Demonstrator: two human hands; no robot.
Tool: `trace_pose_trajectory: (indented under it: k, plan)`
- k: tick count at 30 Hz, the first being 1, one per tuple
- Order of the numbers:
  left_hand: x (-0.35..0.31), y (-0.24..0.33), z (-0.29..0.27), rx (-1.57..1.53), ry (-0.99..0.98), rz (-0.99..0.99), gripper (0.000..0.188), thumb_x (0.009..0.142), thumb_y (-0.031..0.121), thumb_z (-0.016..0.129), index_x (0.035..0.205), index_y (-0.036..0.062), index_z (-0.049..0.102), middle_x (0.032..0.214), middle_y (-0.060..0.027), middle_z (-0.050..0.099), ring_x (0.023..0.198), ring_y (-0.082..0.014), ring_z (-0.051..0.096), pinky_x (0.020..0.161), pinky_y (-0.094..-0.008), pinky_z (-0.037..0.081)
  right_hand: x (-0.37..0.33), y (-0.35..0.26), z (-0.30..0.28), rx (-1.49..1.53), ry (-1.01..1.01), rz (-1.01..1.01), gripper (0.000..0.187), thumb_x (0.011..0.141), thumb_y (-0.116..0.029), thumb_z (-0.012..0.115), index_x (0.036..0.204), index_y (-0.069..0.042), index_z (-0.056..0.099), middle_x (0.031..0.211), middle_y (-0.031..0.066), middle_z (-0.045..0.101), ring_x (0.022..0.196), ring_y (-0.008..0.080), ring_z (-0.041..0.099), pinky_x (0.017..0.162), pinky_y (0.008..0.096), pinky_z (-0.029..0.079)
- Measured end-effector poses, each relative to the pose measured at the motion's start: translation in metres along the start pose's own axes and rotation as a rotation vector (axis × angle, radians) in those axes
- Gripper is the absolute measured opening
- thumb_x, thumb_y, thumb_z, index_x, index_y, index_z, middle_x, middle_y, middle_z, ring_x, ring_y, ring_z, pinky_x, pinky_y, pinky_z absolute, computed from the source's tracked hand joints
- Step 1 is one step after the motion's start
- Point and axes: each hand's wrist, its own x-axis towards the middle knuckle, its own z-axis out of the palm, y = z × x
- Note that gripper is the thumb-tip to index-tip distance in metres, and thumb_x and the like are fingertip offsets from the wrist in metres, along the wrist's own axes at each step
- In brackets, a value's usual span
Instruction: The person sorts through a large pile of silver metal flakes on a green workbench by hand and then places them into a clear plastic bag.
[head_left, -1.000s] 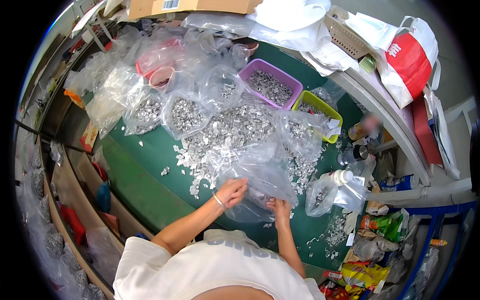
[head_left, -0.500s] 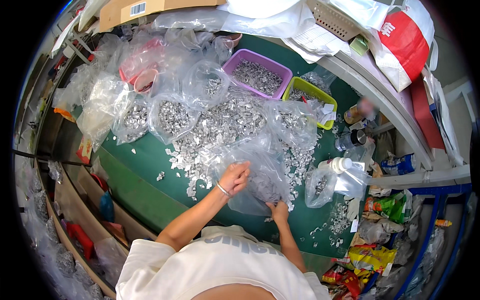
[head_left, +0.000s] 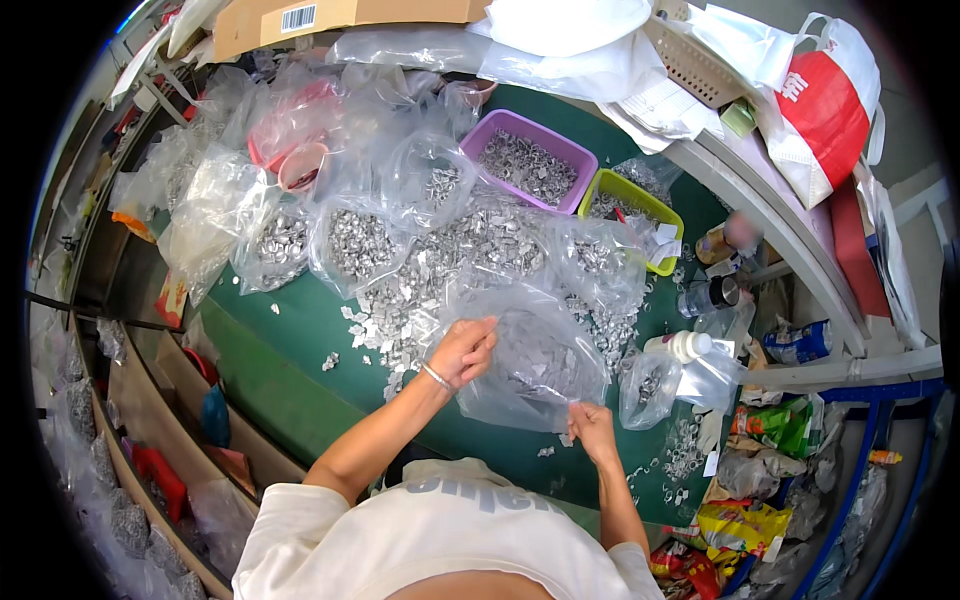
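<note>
A clear plastic bag (head_left: 545, 365) with flat grey metal pieces in it lies at the near middle of the green table (head_left: 300, 345). My left hand (head_left: 463, 353), a bracelet at its wrist, is closed on the left side of this bag. At the lower right my right hand (head_left: 592, 430) pinches the bag's near edge between thumb and fingers. Just beyond the bag spreads a heap of small silvery metal pieces (head_left: 475, 240). Open clear bags of similar parts, one of them a round-mouthed bag (head_left: 358, 245), stand around the heap.
A purple bin (head_left: 590, 160) and a lime-green bin (head_left: 678, 222) hold metal parts at the far side. To the right are a white bottle (head_left: 690, 346), a dark-lidded jar (head_left: 712, 296) and a small bag of rings (head_left: 648, 390). Crumpled plastic bags (head_left: 215, 210) cover the far left.
My right hand has moved right, pulling the bag's edge outward, so the bag looks spread wider. My left hand keeps its grip. The whole view has shifted slightly.
</note>
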Motion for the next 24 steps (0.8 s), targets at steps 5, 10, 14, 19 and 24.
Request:
trace_pose_trajectory:
  k: [5, 10, 14, 19, 24]
  plan:
    - [0.004, 0.018, 0.014, 0.027, -0.084, -0.026, 0.041, 0.095, 0.029, 0.049, 0.061, 0.0072, 0.05, 0.037, 0.0043, 0.032, 0.025, -0.0082, 0.029, 0.027, -0.0221, 0.018, -0.002, -0.026, -0.006, 0.104, -0.04, -0.053, 0.037, 0.093, -0.019, 0.053, 0.061, -0.001, 0.054, 0.045, 0.0024, 0.045, 0.039, 0.0081, 0.039, 0.042, 0.0246, 0.033]
    - [-0.004, 0.036, 0.028, 0.006, -0.188, 0.001, 0.042, 0.096, 0.028, 0.047, 0.059, 0.0077, 0.048, 0.037, 0.0046, 0.031, 0.024, -0.0078, 0.028, 0.026, -0.0219, 0.017, -0.015, -0.064, -0.008, 0.286, -0.03, -0.04, 0.038, 0.093, -0.019, 0.053, 0.06, -0.001, 0.053, 0.046, 0.0037, 0.044, 0.04, 0.0079, 0.038, 0.042, 0.0241, 0.033]
    - [0.001, 0.052, 0.032, -0.04, -0.212, 0.08, 0.044, 0.097, 0.028, 0.045, 0.058, 0.0079, 0.047, 0.036, 0.0048, 0.031, 0.023, -0.0079, 0.028, 0.026, -0.0218, 0.017, -0.013, -0.078, -0.01, 0.337, -0.023, -0.081, 0.037, 0.094, -0.018, 0.052, 0.06, -0.001, 0.052, 0.045, 0.0032, 0.041, 0.041, 0.0097, 0.04, 0.043, 0.024, 0.034]
    - [0.002, 0.066, 0.043, -0.082, -0.32, 0.097, 0.045, 0.098, 0.026, 0.043, 0.056, 0.0078, 0.047, 0.035, 0.0052, 0.03, 0.023, -0.0078, 0.028, 0.026, -0.0217, 0.017, -0.011, -0.103, -0.018, 0.381, -0.035, -0.145, 0.036, 0.094, -0.017, 0.051, 0.062, -0.001, 0.053, 0.046, 0.005, 0.044, 0.041, 0.0109, 0.042, 0.043, 0.0235, 0.035]
    - [-0.007, 0.073, 0.05, -0.095, -0.339, 0.089, 0.048, 0.098, 0.026, 0.042, 0.054, 0.0069, 0.046, 0.034, 0.0049, 0.029, 0.022, -0.0078, 0.029, 0.025, -0.0216, 0.017, -0.017, -0.119, -0.022, 0.383, -0.062, -0.154, 0.034, 0.094, -0.014, 0.05, 0.063, 0.0, 0.053, 0.049, 0.0082, 0.05, 0.039, 0.01, 0.04, 0.042, 0.0238, 0.034]
